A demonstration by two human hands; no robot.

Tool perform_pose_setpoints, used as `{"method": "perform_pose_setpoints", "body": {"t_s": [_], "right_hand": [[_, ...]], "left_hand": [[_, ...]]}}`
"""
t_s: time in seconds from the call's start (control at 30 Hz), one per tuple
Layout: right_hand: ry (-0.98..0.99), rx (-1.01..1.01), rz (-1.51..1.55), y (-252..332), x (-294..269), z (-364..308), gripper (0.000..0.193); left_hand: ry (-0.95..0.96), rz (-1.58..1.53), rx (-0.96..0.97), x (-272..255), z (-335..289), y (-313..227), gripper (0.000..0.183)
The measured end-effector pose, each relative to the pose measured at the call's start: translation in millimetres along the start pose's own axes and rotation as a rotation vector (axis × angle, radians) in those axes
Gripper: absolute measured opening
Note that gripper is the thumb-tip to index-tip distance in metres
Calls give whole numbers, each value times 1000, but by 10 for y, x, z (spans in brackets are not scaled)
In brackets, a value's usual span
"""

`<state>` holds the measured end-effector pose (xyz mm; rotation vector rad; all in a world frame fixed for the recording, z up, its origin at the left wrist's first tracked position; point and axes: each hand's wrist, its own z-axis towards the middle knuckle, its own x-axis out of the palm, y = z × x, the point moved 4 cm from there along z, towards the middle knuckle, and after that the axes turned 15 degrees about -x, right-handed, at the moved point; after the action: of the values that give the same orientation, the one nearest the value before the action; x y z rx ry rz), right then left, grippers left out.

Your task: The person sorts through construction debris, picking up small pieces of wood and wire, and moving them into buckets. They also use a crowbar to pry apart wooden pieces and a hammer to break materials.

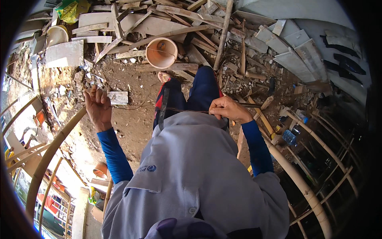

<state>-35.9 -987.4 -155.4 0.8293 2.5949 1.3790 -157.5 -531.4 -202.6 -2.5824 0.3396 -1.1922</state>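
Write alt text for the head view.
The wearer's right hand pinches thin brownish wire strands before a grey button-up shirt with blue sleeves, while the half-curled left hand is out to the left. Ahead, a round orange plastic bucket sits among scattered wooden planks and poles.

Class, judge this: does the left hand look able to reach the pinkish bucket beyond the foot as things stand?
Probably not without leaning: the bucket appears low on the ground, beyond the foot, away from the left hand. Nothing visibly blocks it.
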Motion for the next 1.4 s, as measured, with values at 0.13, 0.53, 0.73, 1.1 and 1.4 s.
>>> {"method": "perform_pose_setpoints", "body": {"t_s": [0.13,0.53,0.73,1.1,1.4], "right_hand": [[-1,35,-31,20,-61,228,19],[210,-68,-75,18,-701,943,19],[239,-47,-212,-217,-1544,1401,20],[254,-155,-3,-1306,-2663,1970,20],[-603,-202,61,-2530,-4659,2446,22]], "left_hand": [[-161,-10,57,-172,-130,-109,54],[-347,-451,41,-428,-448,112,73],[-339,-270,76,-100,-369,586,66],[-1071,96,-134,113,772,669,55],[-1214,689,-27,436,1181,104,45]]}}
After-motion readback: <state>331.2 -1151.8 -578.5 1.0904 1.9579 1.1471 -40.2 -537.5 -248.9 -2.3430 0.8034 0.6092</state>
